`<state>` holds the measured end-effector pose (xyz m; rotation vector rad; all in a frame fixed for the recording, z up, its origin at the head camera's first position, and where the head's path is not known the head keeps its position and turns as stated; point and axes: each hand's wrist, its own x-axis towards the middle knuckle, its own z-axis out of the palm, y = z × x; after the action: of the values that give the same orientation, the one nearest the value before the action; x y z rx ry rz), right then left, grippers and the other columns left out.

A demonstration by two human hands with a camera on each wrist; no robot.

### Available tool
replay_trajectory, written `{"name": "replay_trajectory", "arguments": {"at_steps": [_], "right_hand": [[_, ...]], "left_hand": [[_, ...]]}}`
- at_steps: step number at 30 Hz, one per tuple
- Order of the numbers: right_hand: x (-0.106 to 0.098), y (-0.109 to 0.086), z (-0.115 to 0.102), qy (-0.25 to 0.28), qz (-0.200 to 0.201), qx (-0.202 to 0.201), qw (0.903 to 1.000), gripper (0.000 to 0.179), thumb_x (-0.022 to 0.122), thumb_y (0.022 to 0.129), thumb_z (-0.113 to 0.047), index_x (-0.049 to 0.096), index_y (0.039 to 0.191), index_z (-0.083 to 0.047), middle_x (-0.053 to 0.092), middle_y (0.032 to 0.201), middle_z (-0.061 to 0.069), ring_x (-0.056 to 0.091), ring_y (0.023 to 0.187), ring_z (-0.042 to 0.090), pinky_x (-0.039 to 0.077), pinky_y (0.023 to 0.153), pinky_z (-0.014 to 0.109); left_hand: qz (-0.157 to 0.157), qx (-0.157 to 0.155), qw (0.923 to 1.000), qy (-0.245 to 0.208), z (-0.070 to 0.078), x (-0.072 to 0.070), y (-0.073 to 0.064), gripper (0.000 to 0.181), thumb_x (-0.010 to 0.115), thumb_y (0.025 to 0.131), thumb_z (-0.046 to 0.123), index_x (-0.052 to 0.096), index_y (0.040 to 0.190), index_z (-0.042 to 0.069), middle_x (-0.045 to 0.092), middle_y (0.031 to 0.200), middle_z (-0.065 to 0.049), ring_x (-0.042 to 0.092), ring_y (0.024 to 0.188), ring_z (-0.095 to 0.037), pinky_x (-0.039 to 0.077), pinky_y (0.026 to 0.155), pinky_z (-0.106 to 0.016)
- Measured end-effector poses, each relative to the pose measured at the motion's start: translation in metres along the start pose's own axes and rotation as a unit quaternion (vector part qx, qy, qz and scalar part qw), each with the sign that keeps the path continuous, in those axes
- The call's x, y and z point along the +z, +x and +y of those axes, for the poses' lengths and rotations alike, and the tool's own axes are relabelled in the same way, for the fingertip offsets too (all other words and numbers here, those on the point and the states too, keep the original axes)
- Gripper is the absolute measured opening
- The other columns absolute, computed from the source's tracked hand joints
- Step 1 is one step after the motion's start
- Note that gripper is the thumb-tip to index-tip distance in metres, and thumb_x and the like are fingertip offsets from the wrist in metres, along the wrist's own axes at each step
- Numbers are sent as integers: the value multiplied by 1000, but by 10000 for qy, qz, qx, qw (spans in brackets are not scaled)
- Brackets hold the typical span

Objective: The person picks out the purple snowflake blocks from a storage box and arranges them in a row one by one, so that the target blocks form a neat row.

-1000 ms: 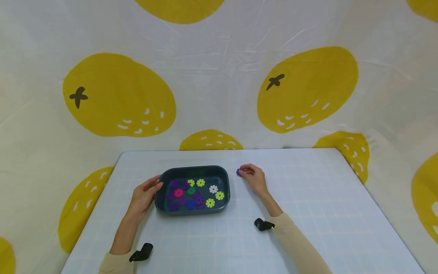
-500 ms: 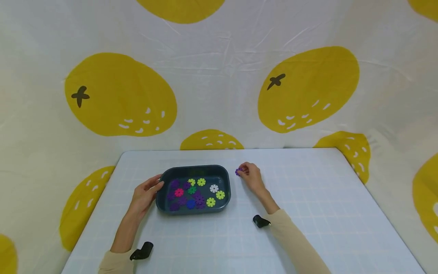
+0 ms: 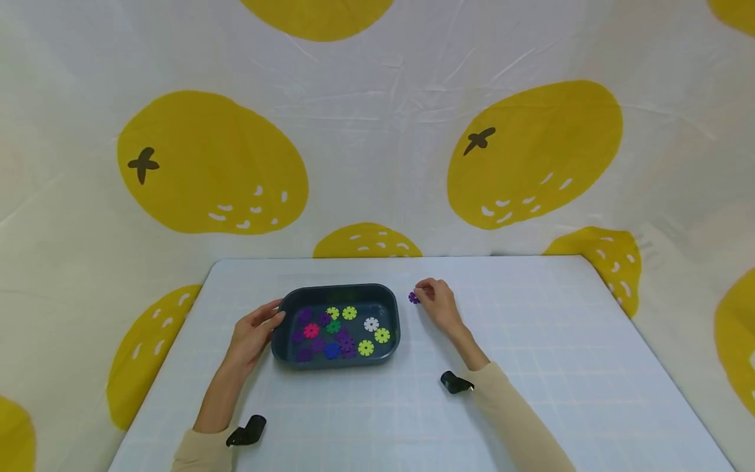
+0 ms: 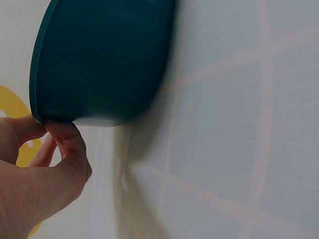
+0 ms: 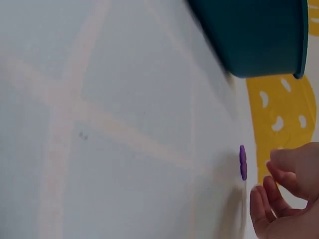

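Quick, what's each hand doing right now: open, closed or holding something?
Left hand: closed, pinching the tray by its rim.
Right hand: open, holding nothing; purple piece apart from it.

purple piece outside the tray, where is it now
In the head view, the purple piece is right of the tray, beside the right hand; the right wrist view shows them apart.

left fingers (image 4: 74, 149): pinched | right fingers (image 5: 276, 199): loosely curled, slightly parted | forearms (image 3: 217, 401): extended forward
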<state>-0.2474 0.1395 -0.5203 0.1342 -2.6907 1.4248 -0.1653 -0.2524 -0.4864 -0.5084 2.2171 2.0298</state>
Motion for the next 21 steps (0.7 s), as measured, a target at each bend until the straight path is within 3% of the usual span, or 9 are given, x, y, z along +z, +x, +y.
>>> {"name": "replay_trajectory", "arguments": {"at_steps": [9,16,21], "right_hand": [[-2,-5,-26,244,-8,-563,9981,16,69,100,-9,68,113,0,68,106,13,65,100,27,56,92,42],[-1,-13,-57,547,-426,-1098,9915,17,67,101,-8,68,116,-1,69,109,11,64,100,24,56,92,39],[8,-17,-70,606,-890,-1604,9812,20,69,99,-6,66,118,1,69,111,12,65,98,23,56,91,35]], "left_hand": [[-4,-131,9999,-109,-2,0,3,58,72,99,25,51,152,10,53,138,-7,56,98,-3,49,79,-18],[-54,-81,10000,18,-1,1,3,58,72,99,28,52,151,11,52,141,-8,56,101,-4,50,81,-18],[-61,-108,9999,90,-1,1,2,58,70,100,29,51,152,12,50,145,-9,55,105,-3,49,82,-17]]}}
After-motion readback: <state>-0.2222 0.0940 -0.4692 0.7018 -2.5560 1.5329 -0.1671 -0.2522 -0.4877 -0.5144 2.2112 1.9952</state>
